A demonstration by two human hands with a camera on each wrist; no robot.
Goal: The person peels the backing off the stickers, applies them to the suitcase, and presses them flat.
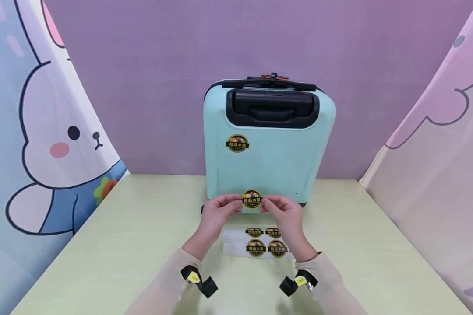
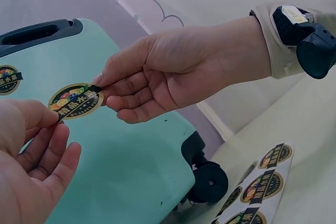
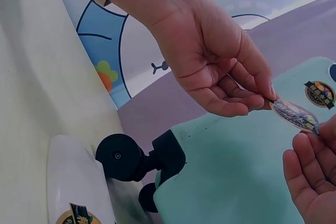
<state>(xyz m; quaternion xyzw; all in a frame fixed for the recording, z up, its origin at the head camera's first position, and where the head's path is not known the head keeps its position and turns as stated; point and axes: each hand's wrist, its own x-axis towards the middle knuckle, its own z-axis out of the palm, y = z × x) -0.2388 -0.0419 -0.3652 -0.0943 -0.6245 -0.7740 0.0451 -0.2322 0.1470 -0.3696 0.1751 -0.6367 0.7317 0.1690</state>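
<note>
Between both hands a round black-and-gold sticker (image 1: 252, 199) with fruit pictures is stretched flat, in front of the lower part of a mint-green suitcase (image 1: 276, 162). My left hand (image 1: 220, 212) pinches its left end between thumb and forefinger; my right hand (image 1: 285, 214) pinches the right end the same way. In the left wrist view the sticker (image 2: 76, 101) appears held off the suitcase shell (image 2: 121, 166). A matching sticker (image 1: 237, 143) is stuck on the suitcase's upper left, below the black handle recess (image 1: 273, 108).
A white sheet of several more stickers (image 1: 234, 243) lies on the pale table (image 1: 161, 245) under the hands. The suitcase stands upright on black wheels (image 2: 210, 182), against a purple backdrop (image 1: 142, 87). Printed cartoon curtains (image 1: 55, 113) hang on both sides.
</note>
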